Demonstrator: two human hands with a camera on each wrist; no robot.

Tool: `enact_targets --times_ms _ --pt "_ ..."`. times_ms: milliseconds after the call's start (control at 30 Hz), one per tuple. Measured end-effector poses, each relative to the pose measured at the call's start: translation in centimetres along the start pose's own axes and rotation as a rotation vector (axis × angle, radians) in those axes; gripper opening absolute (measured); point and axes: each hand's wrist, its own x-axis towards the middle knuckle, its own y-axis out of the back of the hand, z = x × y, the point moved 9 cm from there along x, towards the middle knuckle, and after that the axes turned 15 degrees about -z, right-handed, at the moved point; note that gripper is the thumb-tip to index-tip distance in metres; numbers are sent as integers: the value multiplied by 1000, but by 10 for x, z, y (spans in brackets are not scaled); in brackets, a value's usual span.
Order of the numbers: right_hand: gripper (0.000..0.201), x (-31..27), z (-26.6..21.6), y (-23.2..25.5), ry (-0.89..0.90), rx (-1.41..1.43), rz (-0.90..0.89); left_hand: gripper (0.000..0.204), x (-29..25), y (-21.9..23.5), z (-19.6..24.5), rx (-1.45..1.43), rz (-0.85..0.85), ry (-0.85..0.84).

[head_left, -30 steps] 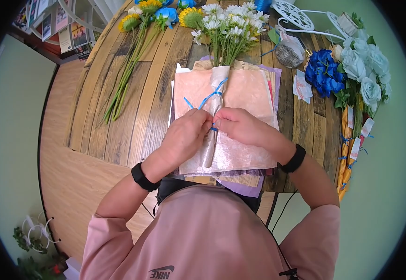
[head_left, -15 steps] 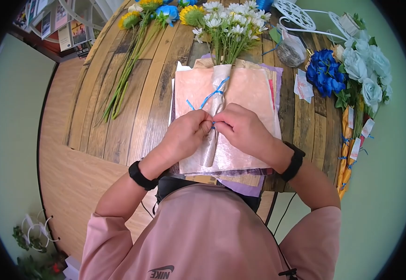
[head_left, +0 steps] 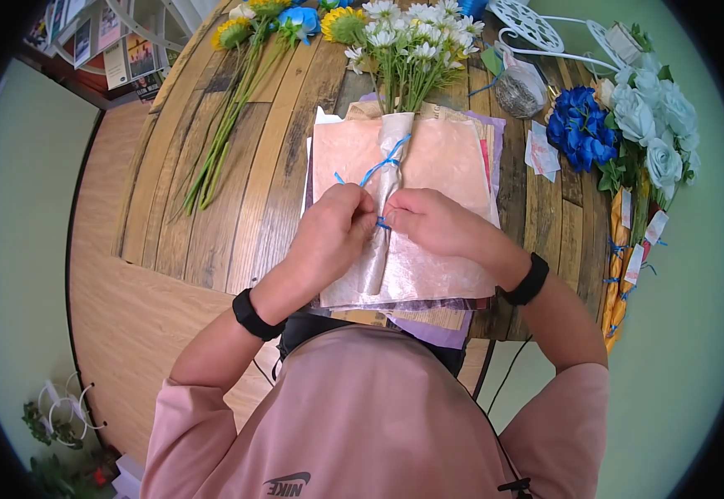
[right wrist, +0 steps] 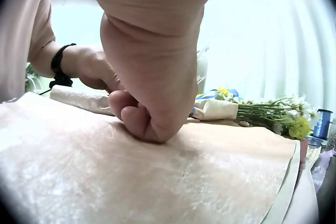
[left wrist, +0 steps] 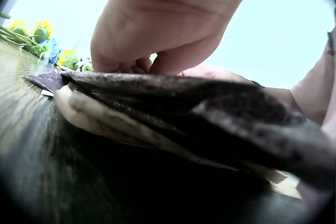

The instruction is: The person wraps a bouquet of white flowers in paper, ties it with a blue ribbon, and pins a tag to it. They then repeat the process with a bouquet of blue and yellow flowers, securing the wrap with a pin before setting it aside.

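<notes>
A bunch of white daisies [head_left: 418,46] lies with its stems rolled in pale wrapping paper [head_left: 372,270]. Blue ribbon [head_left: 392,158] is tied in a knot round the upper part of this roll. Lower down, a second band of blue ribbon [head_left: 383,223] crosses the paper between both hands. My left hand [head_left: 337,229] pinches this ribbon on the left side, and my right hand [head_left: 438,229] pinches it on the right. The right wrist view shows the right hand's curled fingers [right wrist: 137,116] low over the sheets; its fingertips are hidden there.
Under the roll lies a stack of wrapping sheets [head_left: 445,270] on the wooden table [head_left: 237,208]. Sunflowers [head_left: 233,35] with long stems lie at the far left. Blue hydrangeas [head_left: 582,129] and pale blue roses [head_left: 657,121] lie at the right. A blue ribbon spool [right wrist: 321,124] stands at the back.
Both hands stay at the lower ribbon, shifting slightly. The right hand turned over the ribbon and then back, and the left hand has moved up a little. The flowers and paper look nearly unmoved.
</notes>
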Motion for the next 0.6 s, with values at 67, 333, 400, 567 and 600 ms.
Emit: enact_targets --times_ms 67,333,400,567,600 --pt "24 2 3 1 -26 8 -18 13 -5 3 8 125 -12 -12" --pt "19 5 7 -5 -64 116 -77 15 -7 -5 17 263 -25 -78" --pt "19 4 8 -4 -86 121 -71 15 -6 -5 19 264 -14 -82" --pt "20 6 11 -4 -156 167 -60 13 -9 -1 26 323 30 -125" --pt "21 7 13 -4 -160 175 -54 13 -10 -1 25 324 30 -122"
